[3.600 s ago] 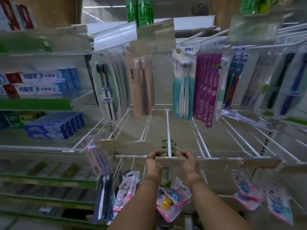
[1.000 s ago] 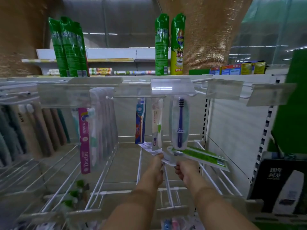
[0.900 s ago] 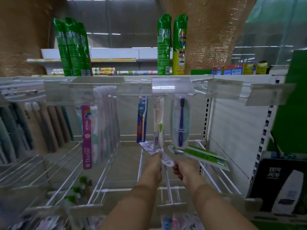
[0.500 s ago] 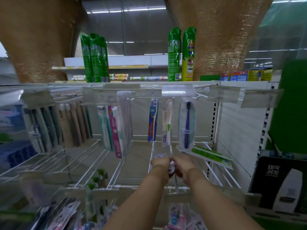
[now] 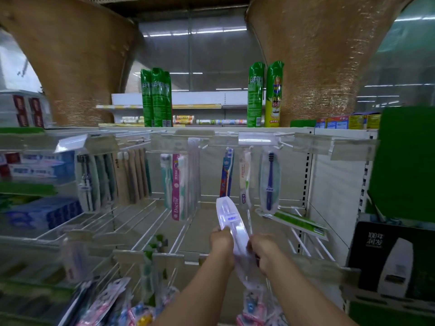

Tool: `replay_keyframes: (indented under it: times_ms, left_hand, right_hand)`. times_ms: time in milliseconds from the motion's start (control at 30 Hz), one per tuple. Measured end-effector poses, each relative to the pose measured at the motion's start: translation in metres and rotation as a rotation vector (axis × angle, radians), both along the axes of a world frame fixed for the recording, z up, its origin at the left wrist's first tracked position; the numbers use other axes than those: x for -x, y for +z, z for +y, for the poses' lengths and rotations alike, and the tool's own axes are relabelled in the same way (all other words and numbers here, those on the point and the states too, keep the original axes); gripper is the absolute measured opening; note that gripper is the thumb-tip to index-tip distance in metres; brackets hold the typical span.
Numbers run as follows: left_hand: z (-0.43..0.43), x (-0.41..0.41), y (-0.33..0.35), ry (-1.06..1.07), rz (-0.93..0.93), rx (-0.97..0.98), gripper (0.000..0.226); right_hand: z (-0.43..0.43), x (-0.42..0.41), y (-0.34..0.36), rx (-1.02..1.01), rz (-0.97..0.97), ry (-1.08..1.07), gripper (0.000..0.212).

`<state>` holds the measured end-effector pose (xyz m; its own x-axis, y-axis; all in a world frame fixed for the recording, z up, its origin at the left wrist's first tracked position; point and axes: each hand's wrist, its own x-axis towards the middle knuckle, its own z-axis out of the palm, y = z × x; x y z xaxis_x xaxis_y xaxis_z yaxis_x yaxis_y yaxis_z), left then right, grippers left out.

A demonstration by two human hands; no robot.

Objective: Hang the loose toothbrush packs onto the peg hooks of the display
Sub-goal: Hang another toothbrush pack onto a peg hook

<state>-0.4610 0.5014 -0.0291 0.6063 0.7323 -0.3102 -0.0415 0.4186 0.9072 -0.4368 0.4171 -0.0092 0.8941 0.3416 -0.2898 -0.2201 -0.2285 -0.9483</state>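
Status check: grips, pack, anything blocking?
Both holding: left grip and right grip on the clear toothbrush pack. Pack roughly upright, below the top peg hooks, not hung yet. Green toothbrush pack lies loose at right.

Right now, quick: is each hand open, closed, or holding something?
Left hand: closed, gripping the clear toothbrush pack.
Right hand: closed, gripping the same pack from the other side.

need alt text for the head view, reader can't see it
The left hand and right hand grip a clear toothbrush pack, tilted, before a shop's peg hook display. More packs hang from the upper hooks, and a green pack lies loose across the lower hooks at right.
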Motion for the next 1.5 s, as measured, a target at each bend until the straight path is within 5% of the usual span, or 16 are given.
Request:
replay_keyframes:
  times_ms: [67,367,533,733,967,1067,1133,1300,1367,1500]
  left_hand:
    - [-0.012,0.02,0.008,0.09,-0.077,-0.055,0.016]
    - [-0.039,0.048,0.016,0.157,-0.176,-0.069,0.022]
    - [-0.023,0.06,0.005,0.199,-0.058,-0.186,0.022]
    - [0.0,0.084,-0.009,0.127,0.216,-0.506,0.03]
    - [0.013,0.13,0.023,0.017,0.639,-1.03,0.028]
    - [0.03,0.144,0.024,-0.032,0.69,-1.223,0.022]
    - [0.04,0.151,0.024,-0.043,0.697,-1.331,0.026]
    - [0.074,0.164,0.017,0.005,0.642,-1.463,0.031]
    - [0.087,0.162,0.009,0.238,0.592,-1.42,0.044]
    - [0.107,0.169,0.013,0.386,0.382,-0.894,0.069]
  right_hand:
    - [0.001,0.007,-0.003,-0.045,-0.016,0.018,0.023]
    - [-0.002,0.023,-0.011,-0.239,-0.011,0.019,0.023]
    - [0.001,0.034,-0.018,-0.278,-0.043,0.039,0.019]
    - [0.024,0.04,-0.019,-0.257,-0.413,-0.101,0.041]
    - [0.04,0.073,-0.008,0.321,-0.843,-0.141,0.048]
    - [0.049,0.088,0.002,0.581,-1.053,-0.004,0.058]
    - [0.063,0.099,0.002,0.671,-1.145,0.149,0.041]
    - [0.097,0.112,-0.012,0.325,-0.954,0.207,0.019]
    - [0.109,0.114,-0.015,0.279,-0.847,0.104,0.018]
    - [0.129,0.117,-0.022,-0.035,-0.493,-0.038,0.016]
